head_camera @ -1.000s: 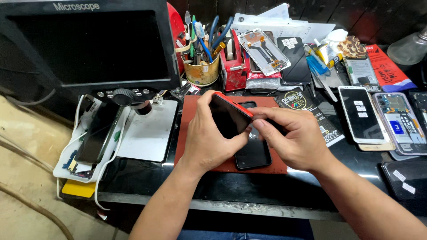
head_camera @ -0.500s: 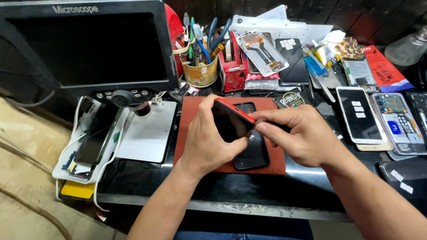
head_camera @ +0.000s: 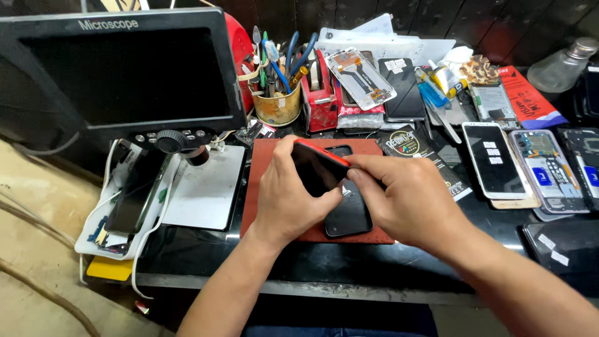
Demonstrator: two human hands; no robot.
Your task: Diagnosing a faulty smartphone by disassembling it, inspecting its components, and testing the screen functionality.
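Note:
My left hand point(head_camera: 288, 200) grips a red-edged smartphone point(head_camera: 317, 167) and holds it tilted on its side above a rust-red work mat point(head_camera: 259, 187). My right hand point(head_camera: 399, 198) pinches the phone's right end with fingertips on its edge. Under the hands a black back cover point(head_camera: 349, 218) lies flat on the mat. Part of the phone's dark face is hidden by my fingers.
A digital microscope with a big dark screen point(head_camera: 118, 68) and white base plate point(head_camera: 203, 187) stands at the left. A tin of tools point(head_camera: 276, 103), a red tape dispenser point(head_camera: 319, 100) and loose phone parts crowd the back. Several phones point(head_camera: 496, 163) lie at the right.
Both hands have stayed on the phone, turning it slightly more upright over the mat. The black cover beneath has not moved.

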